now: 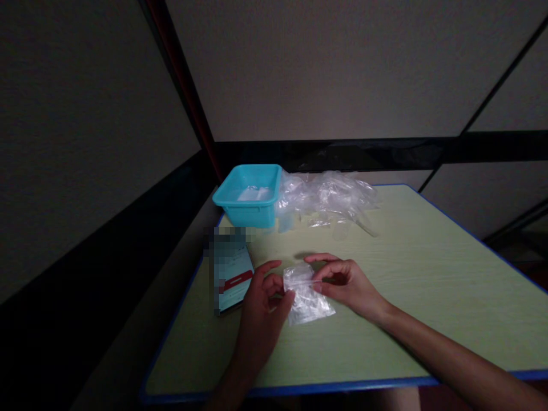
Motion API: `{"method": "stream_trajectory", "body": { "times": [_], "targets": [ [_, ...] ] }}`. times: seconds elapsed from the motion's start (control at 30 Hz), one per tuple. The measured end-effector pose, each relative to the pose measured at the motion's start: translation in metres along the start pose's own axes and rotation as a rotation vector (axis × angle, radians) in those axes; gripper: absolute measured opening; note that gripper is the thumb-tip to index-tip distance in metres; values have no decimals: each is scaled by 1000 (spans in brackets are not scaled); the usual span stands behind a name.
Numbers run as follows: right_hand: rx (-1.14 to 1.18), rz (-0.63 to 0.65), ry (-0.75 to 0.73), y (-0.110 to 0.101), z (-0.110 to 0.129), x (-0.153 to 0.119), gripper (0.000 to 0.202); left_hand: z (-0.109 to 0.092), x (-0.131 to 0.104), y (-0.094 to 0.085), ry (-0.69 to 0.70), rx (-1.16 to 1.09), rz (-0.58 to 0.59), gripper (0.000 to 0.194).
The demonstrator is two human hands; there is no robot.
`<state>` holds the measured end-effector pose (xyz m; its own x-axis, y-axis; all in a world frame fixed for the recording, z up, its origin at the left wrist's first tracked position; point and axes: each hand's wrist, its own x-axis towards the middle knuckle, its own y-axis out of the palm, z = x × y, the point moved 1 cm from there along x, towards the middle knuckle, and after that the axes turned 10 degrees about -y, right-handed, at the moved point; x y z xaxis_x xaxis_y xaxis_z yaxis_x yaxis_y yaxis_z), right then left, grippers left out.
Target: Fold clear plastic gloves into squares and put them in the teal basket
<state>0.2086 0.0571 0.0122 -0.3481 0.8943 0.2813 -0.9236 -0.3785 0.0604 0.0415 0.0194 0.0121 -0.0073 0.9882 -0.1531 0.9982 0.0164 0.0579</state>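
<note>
The bag (pixel 309 305) is small, clear and flat, roughly square, with glints and creases across its film and a narrow seam running across it near its far edge. It lies between the left grip (pixel 262 302) and the right grip (pixel 345 281), low over the surface (pixel 385 337) or on it; which of the two, I cannot tell. The surface is pale yellow-green with a faint grain and a blue edge. Just left of the left grip lies a phone (pixel 235 279) with a lit screen, part of it pixelated. Beyond the grips stand a turquoise tub (pixel 250 216) with white and clear pieces inside and, beside it, a heap of clear plastic (pixel 331 191). Farther off, grey panels (pixel 321 74) with dark trim close in the dim room. The left forearm rises from below, its thumb and fingers closed lightly on the bag's left edge, index finger raised. The right forearm slants in from the lower right, thumb and fingertip pinching the bag's right side by the seam, other fingers loosely curled.
</note>
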Motion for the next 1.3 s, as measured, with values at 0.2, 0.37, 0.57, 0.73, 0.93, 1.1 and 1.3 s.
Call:
{"method": "stream_trajectory", "body": {
  "times": [0.2, 0.37, 0.57, 0.73, 0.93, 1.1, 1.3],
  "targets": [
    [98, 8, 82, 1, -4, 0, 12, 1, -1, 0, -8, -11, -7, 43],
    [170, -36, 180, 2, -6, -1, 17, 0, -1, 0, 0, -38, -14, 42],
    [189, -107, 212, 3, -4, -1, 20, -3, -3, 1, -3, -65, -18, 41],
    [192, -155, 194, 4, -3, 0, 24, -4, -3, 2, -17, -58, -10, 41],
    [204, -148, 167, 5, -3, 0, 27, -5, -2, 2, -43, -106, 15, 45],
    [217, -91, 150, 6, -1, -1, 30, -12, -6, 3, -71, -167, 28, 47],
    [237, -32, 152, 8, 1, -2, 32, -13, -6, 5, -57, -77, -21, 42]
  ]
}}
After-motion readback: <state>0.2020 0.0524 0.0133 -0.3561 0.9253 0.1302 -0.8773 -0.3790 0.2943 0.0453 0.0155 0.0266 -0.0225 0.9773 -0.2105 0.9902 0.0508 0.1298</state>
